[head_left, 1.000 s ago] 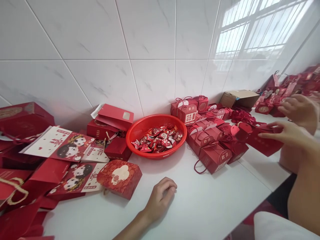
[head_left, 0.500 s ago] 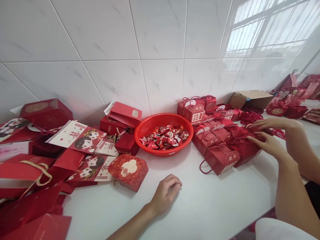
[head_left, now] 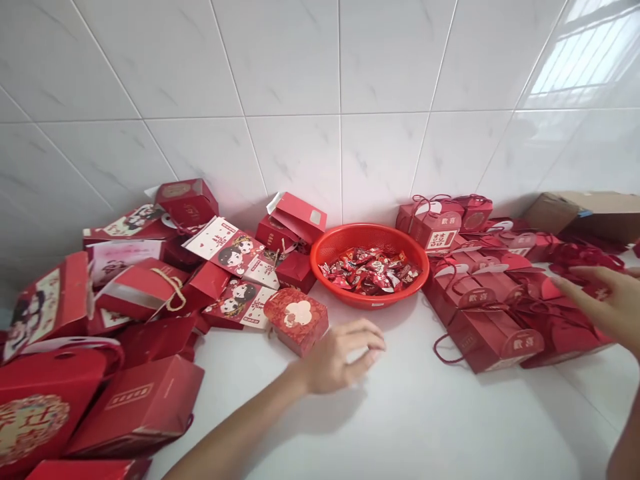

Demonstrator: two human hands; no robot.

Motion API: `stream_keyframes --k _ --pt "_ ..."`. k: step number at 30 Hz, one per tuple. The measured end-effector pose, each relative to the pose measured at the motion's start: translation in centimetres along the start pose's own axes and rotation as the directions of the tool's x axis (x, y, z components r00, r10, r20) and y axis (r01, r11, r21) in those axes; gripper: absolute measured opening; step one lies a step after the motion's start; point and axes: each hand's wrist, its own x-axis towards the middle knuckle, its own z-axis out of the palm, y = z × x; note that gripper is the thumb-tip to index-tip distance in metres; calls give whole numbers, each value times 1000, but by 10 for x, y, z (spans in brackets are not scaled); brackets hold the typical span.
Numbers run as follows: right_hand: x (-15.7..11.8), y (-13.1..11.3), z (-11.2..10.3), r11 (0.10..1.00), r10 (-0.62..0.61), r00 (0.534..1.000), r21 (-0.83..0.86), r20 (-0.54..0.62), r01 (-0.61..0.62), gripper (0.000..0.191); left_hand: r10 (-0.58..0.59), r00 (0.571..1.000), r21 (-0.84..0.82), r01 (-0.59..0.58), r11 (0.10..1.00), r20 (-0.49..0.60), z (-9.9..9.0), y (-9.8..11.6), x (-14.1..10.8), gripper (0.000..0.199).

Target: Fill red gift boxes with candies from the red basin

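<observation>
White tabletop (head_left: 410,417), patterned box (head_left: 297,317), lengthwise toward near right

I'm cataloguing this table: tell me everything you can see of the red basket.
The red basket is shallow and rounded, apparently plastic, with a perforated wall, a smooth rim and a small white label low on its front. It stands upright on the white table near the tiled wall, holding a loose heap of wrapped sweets. Red boxes lie close on both sides; contact is unclear. The left hand is in front, apart from it.
</observation>
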Motion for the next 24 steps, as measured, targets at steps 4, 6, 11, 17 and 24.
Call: stream_keyframes --k 4,6,11,17,24 --pt "-17 -67 -25 932 -222 975 292 -15 217 44 -73 926 140 133 981 -370 -77 1 4 27" --pt "-25 -96 -30 823 -437 900 401 -4 402 43 -175 832 86 256 963 -527 -111 -18 3 27" --pt "-45 -163 -31 537 -797 599 543 76 645 40 -387 616 29 555 832 -686 -148 -81 -4 40" --pt "-62 -217 -17 287 -940 340 620 35 730 36 -457 699 291 673 680 -551 -123 -112 7 87" --pt "-65 -229 -2 281 -948 305 681 88 676 34 -473 579 213 753 623 -664 -128 -100 13 77"
